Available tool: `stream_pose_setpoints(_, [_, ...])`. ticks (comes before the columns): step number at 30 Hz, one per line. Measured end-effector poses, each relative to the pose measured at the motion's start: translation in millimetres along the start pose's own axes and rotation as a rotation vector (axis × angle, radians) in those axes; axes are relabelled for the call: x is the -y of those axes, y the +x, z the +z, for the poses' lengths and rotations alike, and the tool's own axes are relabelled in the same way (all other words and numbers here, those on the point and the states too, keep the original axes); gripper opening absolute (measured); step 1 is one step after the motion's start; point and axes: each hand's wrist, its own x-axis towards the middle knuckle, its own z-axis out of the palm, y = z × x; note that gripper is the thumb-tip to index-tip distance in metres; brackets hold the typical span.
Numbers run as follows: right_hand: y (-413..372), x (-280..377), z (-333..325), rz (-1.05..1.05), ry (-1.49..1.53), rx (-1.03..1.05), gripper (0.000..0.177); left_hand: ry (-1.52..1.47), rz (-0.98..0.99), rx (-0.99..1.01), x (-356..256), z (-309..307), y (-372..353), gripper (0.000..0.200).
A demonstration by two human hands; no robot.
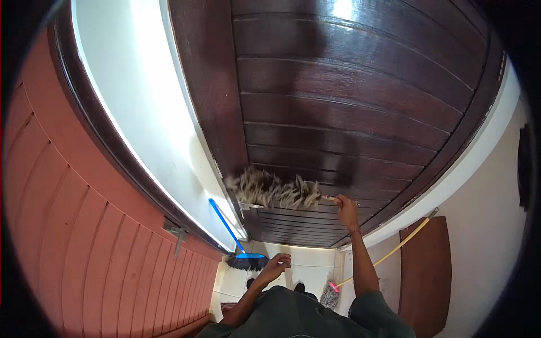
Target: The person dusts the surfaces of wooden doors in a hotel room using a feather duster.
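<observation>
My right hand (pixel 348 214) is closed around the thin handle of a feather duster (pixel 276 190). The duster lies roughly level across the lower part of a dark brown slatted wooden door (pixel 360 107), its grey-brown feathers against the door and slightly blurred. At the left end, just under the feathers, the metal door handle (pixel 251 206) shows. My left hand (pixel 276 267) hangs low in front of my body, fingers loosely bent and apart, with nothing in it. Closest to that hand is a broom (pixel 248 260) with a blue handle and dark bristles, leaning in the corner.
On the left stands a reddish slatted door (pixel 107 242) with a metal latch (pixel 179 239). A mop (pixel 331 294) with a yellow pole leans at the right wall. Behind its pole is a brown board (pixel 431 276). White floor tiles (pixel 310 257) lie below the dark door.
</observation>
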Motion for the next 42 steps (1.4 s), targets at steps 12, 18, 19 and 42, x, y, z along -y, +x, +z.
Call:
stream_pose_setpoints(12, [-32.6,-66.4,8.4,-0.076,-0.302,0.079,0.021,0.008,0.045,0.031,-11.4,5.0,-1.9,0.037])
stream_pose_setpoints(18, [-15.2,-24.9,-7.7,0.387,0.275,0.087,0.012,-0.027,0.033,0.029,0.5,9.7,0.1,0.038])
stream_pose_setpoints(19, [-15.4,-27.2,-8.0,0.415,0.262,0.119,0.016,-0.037,0.032,0.038,3.5,11.3,2.5,0.038])
stream_pose_setpoints(42, [-35.9,-17.2,36.5,0.428,0.426,-0.372,0.019,-0.106,0.007,0.103,-17.1,10.4,12.3,0.035])
